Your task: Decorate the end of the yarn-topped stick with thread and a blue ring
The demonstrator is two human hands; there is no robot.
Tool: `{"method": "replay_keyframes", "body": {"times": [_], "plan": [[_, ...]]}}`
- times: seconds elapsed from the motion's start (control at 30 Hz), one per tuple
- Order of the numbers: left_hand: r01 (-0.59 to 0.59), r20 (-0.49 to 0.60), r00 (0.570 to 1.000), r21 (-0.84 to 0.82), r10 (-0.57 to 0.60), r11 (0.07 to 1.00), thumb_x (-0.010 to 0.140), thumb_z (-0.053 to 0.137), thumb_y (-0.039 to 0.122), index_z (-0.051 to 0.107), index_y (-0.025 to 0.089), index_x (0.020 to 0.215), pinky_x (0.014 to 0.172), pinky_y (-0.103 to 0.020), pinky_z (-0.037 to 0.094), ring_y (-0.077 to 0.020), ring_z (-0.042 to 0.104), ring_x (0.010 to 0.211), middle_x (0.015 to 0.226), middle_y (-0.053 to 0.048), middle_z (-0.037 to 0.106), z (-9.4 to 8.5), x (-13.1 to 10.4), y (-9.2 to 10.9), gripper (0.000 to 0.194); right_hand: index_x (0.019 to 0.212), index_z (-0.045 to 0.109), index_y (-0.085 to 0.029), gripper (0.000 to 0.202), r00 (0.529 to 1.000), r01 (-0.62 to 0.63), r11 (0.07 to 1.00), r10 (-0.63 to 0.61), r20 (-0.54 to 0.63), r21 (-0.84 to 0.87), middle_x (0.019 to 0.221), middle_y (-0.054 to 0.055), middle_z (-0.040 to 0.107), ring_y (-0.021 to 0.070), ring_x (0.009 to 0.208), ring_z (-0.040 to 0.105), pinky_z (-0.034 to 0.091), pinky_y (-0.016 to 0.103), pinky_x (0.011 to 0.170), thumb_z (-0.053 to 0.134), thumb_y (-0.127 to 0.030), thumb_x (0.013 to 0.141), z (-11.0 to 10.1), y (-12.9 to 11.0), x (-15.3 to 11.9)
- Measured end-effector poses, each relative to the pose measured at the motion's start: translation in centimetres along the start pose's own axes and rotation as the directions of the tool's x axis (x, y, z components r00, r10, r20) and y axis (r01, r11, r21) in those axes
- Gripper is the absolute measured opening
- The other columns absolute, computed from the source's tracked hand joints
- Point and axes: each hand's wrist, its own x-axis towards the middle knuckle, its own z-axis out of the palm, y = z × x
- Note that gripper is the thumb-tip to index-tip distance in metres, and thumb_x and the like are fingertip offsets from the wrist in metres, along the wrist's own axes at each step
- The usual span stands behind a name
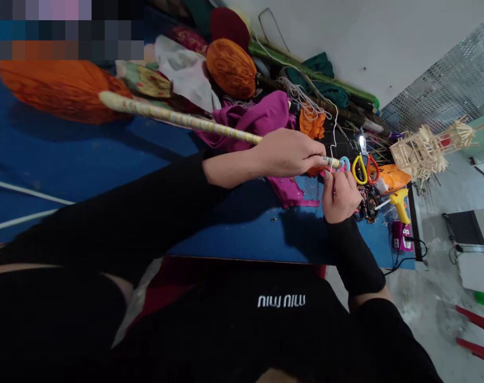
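My left hand (287, 151) is closed around a long stick (194, 121) wrapped in pale, yellow-patterned material. The stick's far end meets a large orange cloth-covered bulb (66, 90) at the left. Close by, my right hand (341, 196) pinches at the stick's near tip, where a thin white string (334, 127) runs down to the fingers. The exact grip on the string is partly hidden. A bit of pink cloth and a light-blue ring (344, 163) show beside the fingertips. Just right of them lie scissors (364, 162) with yellow and red handles.
Magenta cloth (261, 119), a second orange bulb (231, 68) and a green tube (317, 74) crowd the table's back. At the right are a yellow glue gun (400, 205), a purple power strip (402, 235) and a wooden-stick model (423, 149). The blue table (242, 239) ends near my body.
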Motion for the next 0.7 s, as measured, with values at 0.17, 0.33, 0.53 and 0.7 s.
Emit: {"method": "replay_keyframes", "body": {"times": [0.17, 0.33, 0.53, 0.7], "plan": [[0.004, -0.019, 1.000, -0.026, -0.004, 1.000, 0.099, 0.043, 0.045, 0.079, 0.024, 0.105, 0.066, -0.029, 0.033, -0.0199, 0.069, 0.086, 0.096, -0.004, 0.080, 0.0, 0.0, 0.0, 0.042, 0.076, 0.066, -0.020, 0.046, 0.999, -0.010, 0.998, 0.012, 0.031, -0.065, 0.071, 0.005, 0.060, 0.0132, 0.062, 0.055, 0.040, 0.026, 0.057, 0.042, -0.041, 0.108, 0.4, 0.3, -0.5], [0.015, -0.033, 0.999, -0.038, -0.016, 0.999, 0.098, 0.043, 0.044, 0.079, 0.023, 0.105, 0.066, -0.029, 0.033, -0.0201, 0.070, 0.087, 0.097, -0.004, 0.080, 0.0, 0.1, -0.1, 0.042, 0.084, 0.071, -0.020, 0.043, 0.985, -0.066, 0.987, 0.089, 0.149, -0.150, 0.077, 0.005, 0.063, 0.0128, 0.063, 0.057, 0.041, 0.026, 0.057, 0.046, -0.047, 0.106, 1.0, 1.4, -1.5], [-0.011, -0.067, 0.998, -0.055, 0.007, 0.998, 0.097, 0.045, 0.044, 0.080, 0.023, 0.102, 0.065, -0.028, 0.033, -0.0179, 0.069, 0.081, 0.088, -0.003, 0.078, 0.1, 0.1, -0.5, 0.041, 0.082, 0.071, -0.024, 0.058, 0.913, -0.399, 0.861, 0.342, 0.221, 0.316, 0.072, 0.004, 0.062, 0.0155, 0.067, 0.058, 0.054, 0.032, 0.069, 0.040, -0.068, 0.101, 2.6, 1.6, -1.7], [-0.038, -0.074, 0.997, -0.069, 0.033, 0.997, 0.094, 0.046, 0.041, 0.079, 0.022, 0.097, 0.065, -0.026, 0.034, -0.0170, 0.068, 0.079, 0.083, -0.001, 0.077, 0.0, 0.0, -0.5, 0.038, 0.066, 0.066, -0.028, 0.057, 0.771, -0.634, 0.453, 0.427, 0.471, 0.627, 0.055, -0.002, 0.044, 0.0122, 0.050, 0.045, 0.051, 0.033, 0.056, 0.057, -0.080, 0.085, 3.9, 1.8, -1.3]]}}
